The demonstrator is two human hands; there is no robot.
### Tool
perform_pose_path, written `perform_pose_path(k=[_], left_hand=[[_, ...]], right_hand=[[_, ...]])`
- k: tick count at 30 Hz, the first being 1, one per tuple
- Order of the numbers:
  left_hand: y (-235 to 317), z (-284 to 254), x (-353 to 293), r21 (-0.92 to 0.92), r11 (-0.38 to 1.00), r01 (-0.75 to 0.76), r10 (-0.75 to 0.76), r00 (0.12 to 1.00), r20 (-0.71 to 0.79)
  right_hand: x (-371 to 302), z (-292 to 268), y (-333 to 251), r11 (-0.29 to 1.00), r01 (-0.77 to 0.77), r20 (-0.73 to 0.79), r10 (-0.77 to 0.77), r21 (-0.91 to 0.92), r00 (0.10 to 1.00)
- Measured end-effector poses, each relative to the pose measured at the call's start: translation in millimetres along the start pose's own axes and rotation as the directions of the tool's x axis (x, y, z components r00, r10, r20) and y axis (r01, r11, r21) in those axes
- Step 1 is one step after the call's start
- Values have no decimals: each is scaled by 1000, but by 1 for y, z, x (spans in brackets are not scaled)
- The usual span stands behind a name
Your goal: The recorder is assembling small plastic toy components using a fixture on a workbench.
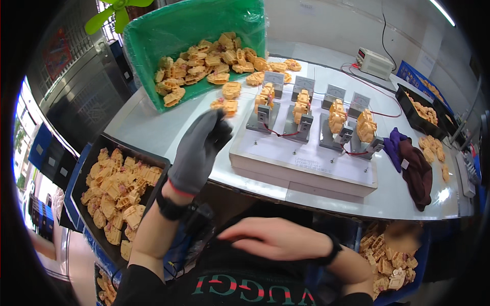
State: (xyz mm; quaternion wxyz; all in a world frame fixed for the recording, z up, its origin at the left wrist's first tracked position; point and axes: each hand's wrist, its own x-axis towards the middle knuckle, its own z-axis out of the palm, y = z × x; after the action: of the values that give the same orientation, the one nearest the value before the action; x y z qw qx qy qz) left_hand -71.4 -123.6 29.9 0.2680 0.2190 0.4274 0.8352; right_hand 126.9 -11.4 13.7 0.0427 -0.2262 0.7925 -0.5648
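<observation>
My left hand (198, 148), in a grey glove with darker fingertips, is raised over the near left of the table. Its fingers are loosely bent and apart, and I see nothing in them. Just beyond the fingertips lies a yellow plastic part (225, 106), with a second yellow plastic part (231, 90) behind it. My bare right hand (275, 238) is held across my body below the table edge, fingers stretched out and holding nothing. To the right of my left hand is a white test fixture (306, 176) with several yellow parts (337, 116) upright in grey holders, each with a meter (334, 96) behind.
A green bin (204, 20) of yellow parts tilts at the back left. Black trays hold more parts at left (166, 163) and far right (408, 115). A power supply (375, 64) stands behind. Dark cloths (416, 173) lie right. A blue crate (421, 265) sits below the table.
</observation>
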Motion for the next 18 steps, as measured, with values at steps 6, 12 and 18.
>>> perform_pose_path(k=[6,12,18], left_hand=[[-52,-26,-32,846,505,-171,272,962,32],[-77,-10,2,893,271,-359,299,913,277],[-76,-25,29,921,175,-349,233,923,306]], right_hand=[[-126,-33,11,869,-492,-892,177,-57,415],[-142,-52,28,817,-575,-995,31,-29,95],[-90,-89,50,743,-600,-932,-87,-295,351]])
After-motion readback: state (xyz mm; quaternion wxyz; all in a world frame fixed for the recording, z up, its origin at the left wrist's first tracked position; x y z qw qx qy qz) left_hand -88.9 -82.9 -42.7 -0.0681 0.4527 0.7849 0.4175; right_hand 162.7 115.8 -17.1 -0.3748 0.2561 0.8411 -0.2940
